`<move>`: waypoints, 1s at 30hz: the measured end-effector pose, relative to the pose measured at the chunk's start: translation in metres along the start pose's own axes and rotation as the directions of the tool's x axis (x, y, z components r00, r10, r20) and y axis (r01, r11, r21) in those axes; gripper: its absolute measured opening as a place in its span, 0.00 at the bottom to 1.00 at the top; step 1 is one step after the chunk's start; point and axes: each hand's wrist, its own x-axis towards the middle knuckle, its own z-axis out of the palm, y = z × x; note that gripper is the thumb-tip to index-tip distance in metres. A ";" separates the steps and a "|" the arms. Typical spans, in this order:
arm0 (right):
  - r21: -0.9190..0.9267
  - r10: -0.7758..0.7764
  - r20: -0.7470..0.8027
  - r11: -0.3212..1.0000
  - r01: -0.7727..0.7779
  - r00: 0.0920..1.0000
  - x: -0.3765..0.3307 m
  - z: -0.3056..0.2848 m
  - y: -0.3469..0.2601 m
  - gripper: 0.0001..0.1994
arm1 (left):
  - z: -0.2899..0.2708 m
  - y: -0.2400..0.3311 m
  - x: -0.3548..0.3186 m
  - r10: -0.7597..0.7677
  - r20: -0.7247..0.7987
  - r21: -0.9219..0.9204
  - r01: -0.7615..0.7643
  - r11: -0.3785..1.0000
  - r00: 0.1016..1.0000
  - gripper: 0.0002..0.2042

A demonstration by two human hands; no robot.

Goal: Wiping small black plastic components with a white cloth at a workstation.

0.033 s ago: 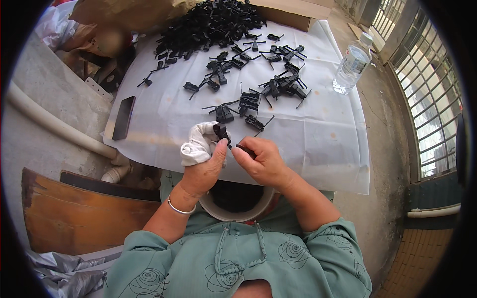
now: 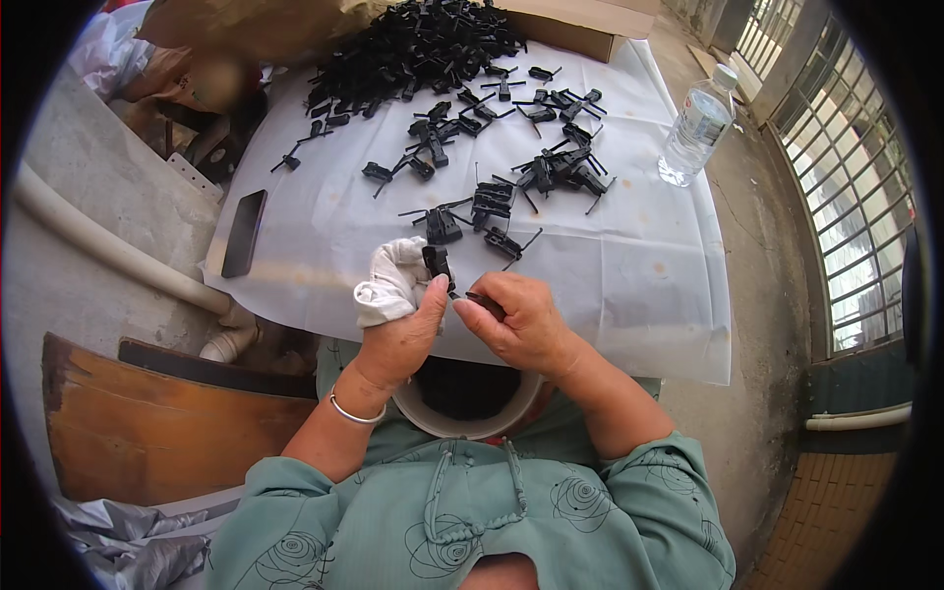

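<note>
Left hand (image 2: 405, 332), fingers wrapped in white cloth (image 2: 383, 292), closed with thumb against a black plastic part (image 2: 436, 261) at the near edge of the white-covered table (image 2: 629, 285). Right hand (image 2: 528, 317), just beside it, curled around a dark object (image 2: 488, 306) (kind unclear, mostly hidden). Pale-rimmed bucket (image 2: 470, 431) below; similar black parts (image 2: 413, 54) heaped at far side.

Worn on the head, left in a side-by-side pair; looks steeply down and forward through a wide fisheye lens, darkened at the corners. Close above the shirt (image 2: 472, 492), centred near left hand (image 2: 403, 342) and right hand (image 2: 523, 320), taking in the table (image 2: 629, 285) ahead.
</note>
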 end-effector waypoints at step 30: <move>0.231 0.308 0.186 0.909 -0.346 0.933 -0.001 0.007 0.001 0.12 | -0.001 -0.004 -0.009 0.250 0.247 0.476 -0.342 0.810 0.936 0.16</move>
